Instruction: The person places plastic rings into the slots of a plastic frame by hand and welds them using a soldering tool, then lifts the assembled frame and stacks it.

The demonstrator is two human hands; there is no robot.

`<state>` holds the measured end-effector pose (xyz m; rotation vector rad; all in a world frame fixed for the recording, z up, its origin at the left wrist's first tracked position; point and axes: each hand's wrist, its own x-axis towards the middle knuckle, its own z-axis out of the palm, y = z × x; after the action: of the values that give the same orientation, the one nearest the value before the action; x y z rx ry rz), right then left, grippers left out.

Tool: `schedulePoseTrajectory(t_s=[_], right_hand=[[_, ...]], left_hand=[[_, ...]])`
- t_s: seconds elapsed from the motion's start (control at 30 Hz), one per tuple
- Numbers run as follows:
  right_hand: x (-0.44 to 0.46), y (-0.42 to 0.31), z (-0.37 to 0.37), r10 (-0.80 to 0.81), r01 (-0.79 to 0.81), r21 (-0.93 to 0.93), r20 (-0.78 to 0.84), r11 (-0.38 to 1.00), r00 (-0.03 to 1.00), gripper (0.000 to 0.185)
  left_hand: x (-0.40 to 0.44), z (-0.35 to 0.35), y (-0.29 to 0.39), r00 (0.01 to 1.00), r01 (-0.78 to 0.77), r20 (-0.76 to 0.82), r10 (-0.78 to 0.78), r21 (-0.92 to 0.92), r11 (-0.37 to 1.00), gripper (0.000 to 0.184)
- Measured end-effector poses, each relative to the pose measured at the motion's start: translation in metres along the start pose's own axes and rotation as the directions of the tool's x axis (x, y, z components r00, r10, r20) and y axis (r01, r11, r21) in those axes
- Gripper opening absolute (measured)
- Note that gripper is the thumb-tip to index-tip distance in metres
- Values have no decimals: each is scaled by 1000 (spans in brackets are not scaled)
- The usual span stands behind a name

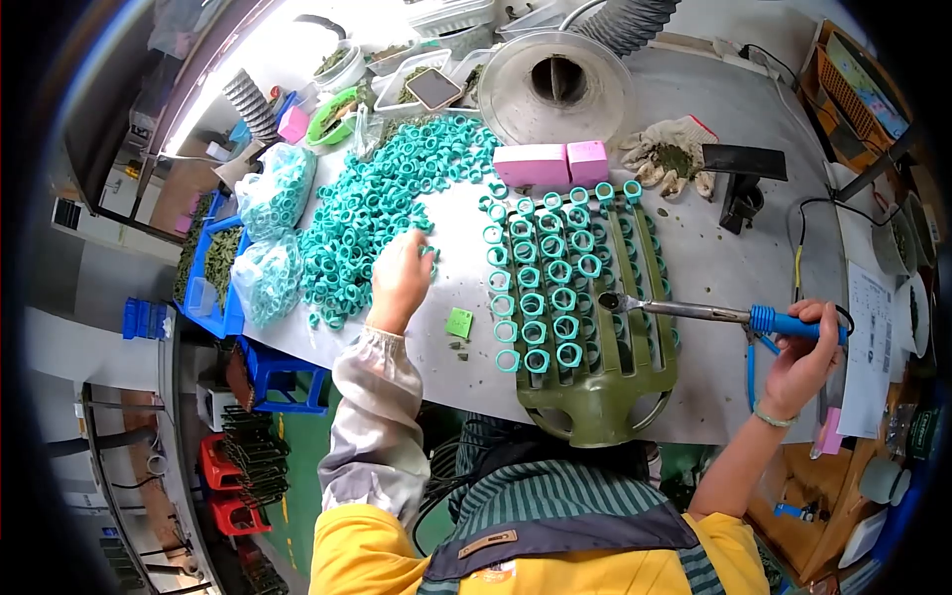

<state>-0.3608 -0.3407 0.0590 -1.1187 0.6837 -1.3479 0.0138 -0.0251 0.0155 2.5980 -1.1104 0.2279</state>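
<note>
My left hand [401, 276] is at the right edge of a big heap of teal rings [372, 198], its fingers drawn together; what they hold, if anything, is too small to tell. My right hand [801, 362] grips the blue handle of a soldering iron [694, 311]. The iron's dark tip lies over an olive-green slotted rack [600, 404]. Rows of teal rings [531, 304] stand on the rack's left and middle bars, with a few at its top right.
Pink blocks [533, 166] lie behind the rack, near a metal funnel [557, 84] and a glove [674, 156]. A black stand [742, 188] is at the back right. Bagged rings [276, 193] and a blue crate [213, 268] are at left. A green note [459, 322] lies between my hands.
</note>
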Motion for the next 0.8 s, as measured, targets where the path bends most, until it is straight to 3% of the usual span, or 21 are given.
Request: schedulePoseTrajectory(t_s=[0.1,0.13,0.2,0.3,0.4,0.43,0.53,0.67,0.8], right_hand=[[-1,-2,2,1,-1,-1,6,1000,1000,26],[-2,-3,3,2,-2,-2,1,1000,1000,26],[-3,-5,6,1,-1,-3,-11,1000,1000,26],[-5,-8,4,0,-1,-20,-11,1000,1000,27],[-6,-10,5,-10,10,-19,-8,1000,1000,27],[-6,-10,5,-8,8,-18,-9,1000,1000,27],[-6,-12,5,-7,6,-19,-8,1000,1000,28],[-6,-13,6,-19,19,-24,-7,1000,1000,28],[-5,-13,4,-29,28,-20,-8,999,1000,27]], left_hand=[[-22,15,-2,989,145,-21,-144,190,971,45],[-24,21,0,987,159,-36,-155,190,969,42],[-29,25,2,989,133,-79,-123,125,983,38],[-34,18,-3,997,64,58,-56,-151,987,42],[-41,8,-5,990,110,126,-69,-357,928,50],[-42,9,-4,991,137,71,-118,-408,903,49],[-44,24,-6,949,291,29,-313,-461,838,45],[-49,39,-6,940,287,-46,-338,-428,857,35],[-51,16,5,938,228,-101,-332,-542,808,34]])
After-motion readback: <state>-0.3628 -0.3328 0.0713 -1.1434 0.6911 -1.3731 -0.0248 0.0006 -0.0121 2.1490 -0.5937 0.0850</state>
